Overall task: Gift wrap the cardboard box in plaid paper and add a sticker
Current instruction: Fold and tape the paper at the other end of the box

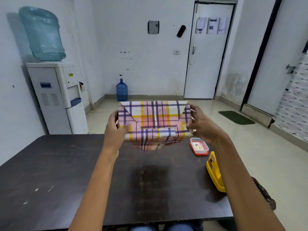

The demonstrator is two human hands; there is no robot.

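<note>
**Wrapped box held up between both hands, long axis left to right**

The box [155,120] is in the air above the far half of the surface [66,164], touching nothing but the hands. The plaid paper [150,140] covers every side that shows; no cardboard is visible. Its long axis runs left to right across the view. The broad face with the triangular folds and the flap seam is tipped up toward the person, with the lower edge nearer them.

The left hand [116,129] grips the left end, thumb on the folded face. The right hand [201,125] grips the right end in the same way. The box lies straight ahead, midway between them, so neither hand is nearer.

No sticker shows on the visible face. I judge that step remains, and one hand must let go for it. A red-lidded container [199,146] and a yellow container [214,170] sit near the right forearm.
</note>
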